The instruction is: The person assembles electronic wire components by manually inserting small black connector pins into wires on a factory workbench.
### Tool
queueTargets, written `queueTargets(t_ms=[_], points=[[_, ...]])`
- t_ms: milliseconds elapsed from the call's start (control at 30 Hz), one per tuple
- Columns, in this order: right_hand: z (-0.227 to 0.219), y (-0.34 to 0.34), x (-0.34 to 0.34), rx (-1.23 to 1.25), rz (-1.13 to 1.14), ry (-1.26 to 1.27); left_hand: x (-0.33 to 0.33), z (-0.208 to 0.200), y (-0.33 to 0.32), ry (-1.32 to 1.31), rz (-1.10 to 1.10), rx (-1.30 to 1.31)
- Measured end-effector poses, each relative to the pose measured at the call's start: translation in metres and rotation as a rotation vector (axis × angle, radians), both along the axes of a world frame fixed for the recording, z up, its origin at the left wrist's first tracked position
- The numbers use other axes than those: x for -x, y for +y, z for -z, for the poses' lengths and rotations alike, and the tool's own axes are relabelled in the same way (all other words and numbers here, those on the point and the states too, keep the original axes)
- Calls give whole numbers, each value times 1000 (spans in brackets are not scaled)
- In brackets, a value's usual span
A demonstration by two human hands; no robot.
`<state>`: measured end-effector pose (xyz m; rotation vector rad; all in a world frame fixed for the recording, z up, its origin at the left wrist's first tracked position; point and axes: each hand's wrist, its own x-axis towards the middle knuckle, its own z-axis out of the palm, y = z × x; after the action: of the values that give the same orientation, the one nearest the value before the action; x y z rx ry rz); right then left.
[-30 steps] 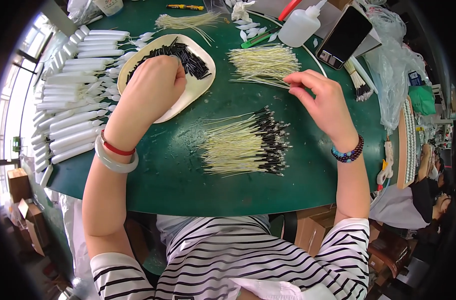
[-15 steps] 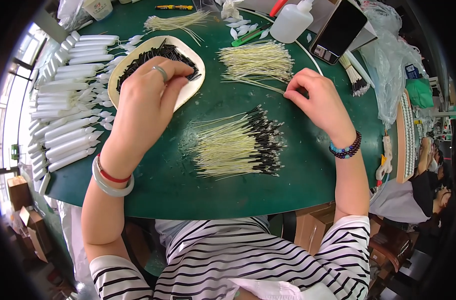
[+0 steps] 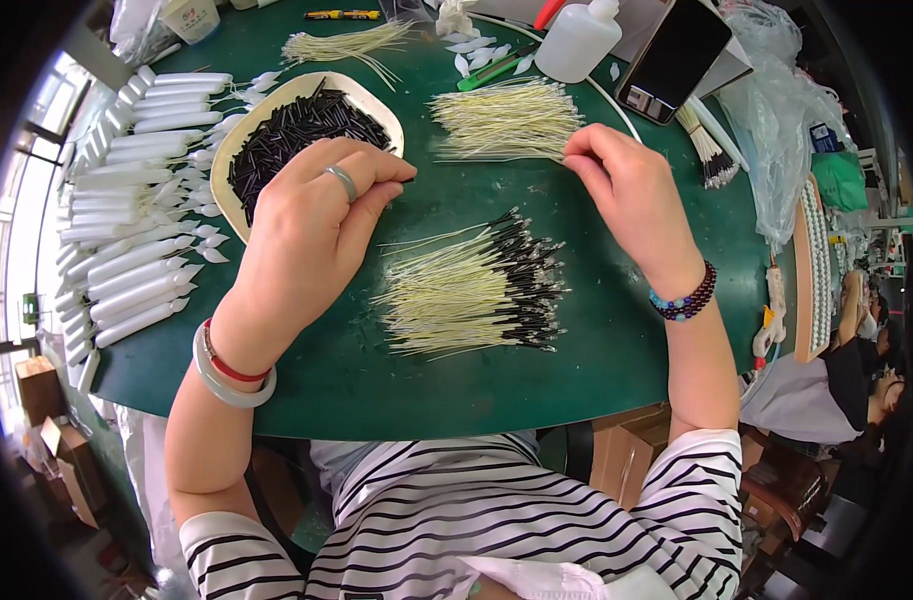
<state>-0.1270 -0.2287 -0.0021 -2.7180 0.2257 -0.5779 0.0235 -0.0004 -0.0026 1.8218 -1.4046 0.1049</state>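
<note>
My left hand point(image 3: 322, 215) is closed in a pinch just right of a cream dish point(image 3: 398, 140); the dark tip of a short black tube point(image 3: 410, 179) pokes out between thumb and forefinger. Many such black tubes point(image 3: 307, 125) fill the dish. My right hand point(image 3: 627, 190) pinches at the right end of a heap of pale yellow wires point(image 3: 507, 120), where the fingers seem to close on a wire end. Nearer to me lies a second heap, wires with black sleeves point(image 3: 467, 285) at their right ends, some with small clear tips.
White candle-shaped sticks point(image 3: 142, 260) with flame-shaped tips line the left side. Behind are loose wires point(image 3: 347, 45), a green cutter knife point(image 3: 492, 72), a white bottle point(image 3: 580, 40) and a phone point(image 3: 677, 60). Plastic bags point(image 3: 767, 150) hang at the right, beside a sleeved wire bundle point(image 3: 712, 155).
My left hand has moved from over the dish to its right side, with a black tube in the fingers. The right hand has shifted slightly up and left at the wires' ends.
</note>
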Motion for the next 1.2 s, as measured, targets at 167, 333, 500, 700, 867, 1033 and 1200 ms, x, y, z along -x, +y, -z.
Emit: queueTargets(t_ms=[167, 333, 500, 700, 867, 1033, 1200], points=[[0, -2, 0, -304, 11, 9, 0, 3, 1, -23, 15, 7], [-11, -18, 6, -452, 24, 56, 0, 1, -1, -80, 26, 28], [-24, 5, 5, -318, -155, -44, 10, -4, -14, -244, 104, 54], [-22, 12, 6, -390, -156, -66, 14, 2, -5, -58, 164, -97], [-23, 17, 3, -114, -221, -41, 17, 3, -6, -188, 167, -77], [-7, 53, -3, -9, -372, -151, 31, 1, -8, -174, 244, -59], [-14, 52, -2, -112, -313, -138, 26, -7, 1, 171, 191, 25]])
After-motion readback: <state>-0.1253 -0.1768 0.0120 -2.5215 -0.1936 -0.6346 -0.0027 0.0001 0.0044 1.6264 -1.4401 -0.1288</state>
